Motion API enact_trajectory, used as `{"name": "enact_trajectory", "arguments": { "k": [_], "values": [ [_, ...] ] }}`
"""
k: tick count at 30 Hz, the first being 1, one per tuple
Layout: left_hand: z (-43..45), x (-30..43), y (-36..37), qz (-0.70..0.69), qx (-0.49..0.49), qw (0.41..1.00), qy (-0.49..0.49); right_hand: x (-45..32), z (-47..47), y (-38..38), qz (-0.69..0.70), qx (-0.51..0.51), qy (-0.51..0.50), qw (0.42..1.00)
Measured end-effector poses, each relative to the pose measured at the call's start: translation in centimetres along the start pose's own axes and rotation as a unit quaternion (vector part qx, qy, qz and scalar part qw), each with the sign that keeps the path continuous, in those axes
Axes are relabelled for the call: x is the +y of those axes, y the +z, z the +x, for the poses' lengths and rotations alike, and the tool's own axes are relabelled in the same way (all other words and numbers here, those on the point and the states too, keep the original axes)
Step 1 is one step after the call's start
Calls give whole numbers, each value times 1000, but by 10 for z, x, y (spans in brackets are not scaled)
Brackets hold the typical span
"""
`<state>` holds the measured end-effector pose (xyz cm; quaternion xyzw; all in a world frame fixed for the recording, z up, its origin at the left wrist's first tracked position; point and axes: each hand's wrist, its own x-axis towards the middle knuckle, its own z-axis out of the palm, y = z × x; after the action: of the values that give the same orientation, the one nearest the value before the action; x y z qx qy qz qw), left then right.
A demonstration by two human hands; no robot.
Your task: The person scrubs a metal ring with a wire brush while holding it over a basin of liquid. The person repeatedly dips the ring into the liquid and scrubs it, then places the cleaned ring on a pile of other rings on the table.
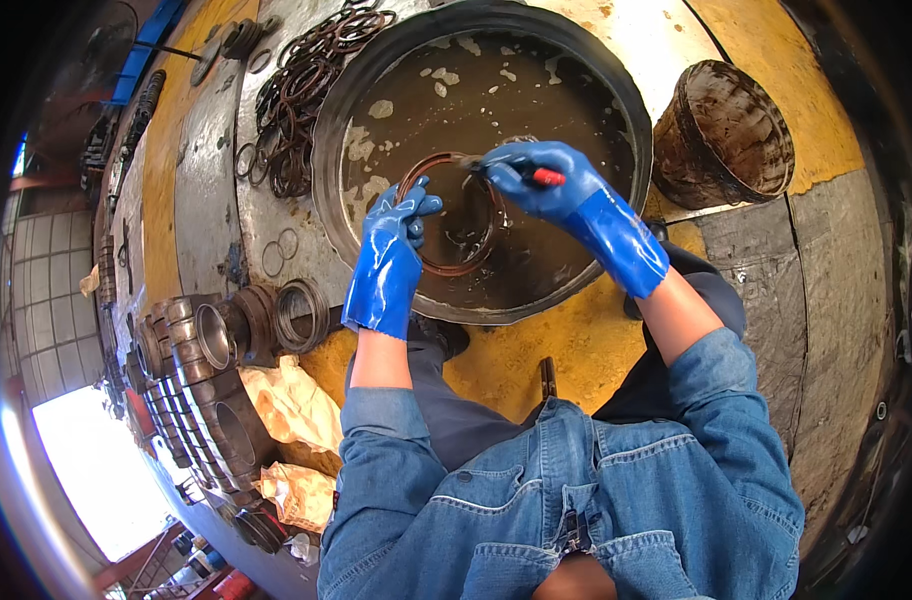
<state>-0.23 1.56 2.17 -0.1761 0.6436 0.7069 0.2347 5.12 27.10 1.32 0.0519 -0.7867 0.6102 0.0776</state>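
Blue rubber gloves cover both hands. My left hand (pixel 402 214) grips the left side of a reddish-brown ring (pixel 456 270), holding it above a wide round basin (pixel 330 161) of murky brown liquid (pixel 456 105). In my right hand (pixel 542 176) is a brush (pixel 549 177) with a red handle end; its dark bristle end meets the top of the ring. The glove hides most of the brush's handle. Pale foam patches (pixel 381 109) float on the liquid, and below the ring its surface looks disturbed.
A heap of dark rings (pixel 306 90) lies left of the basin, with two thin rings (pixel 279 251) nearer me. A grimy bucket (pixel 726 142) stands to the right. Metal cylindrical parts (pixel 215 337) and crumpled brown paper (pixel 294 401) sit at my left.
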Motion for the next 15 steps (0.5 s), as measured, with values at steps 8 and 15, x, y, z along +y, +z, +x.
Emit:
{"name": "enact_trajectory", "arguments": {
  "k": [8,15],
  "values": [
    [-2,-7,11,-25,-31,999,-22,11,13,13,-112,31,-250,961],
    [-5,-7,7,-89,-32,994,58,19,9,5,-15,57,239,969]
  ]
}}
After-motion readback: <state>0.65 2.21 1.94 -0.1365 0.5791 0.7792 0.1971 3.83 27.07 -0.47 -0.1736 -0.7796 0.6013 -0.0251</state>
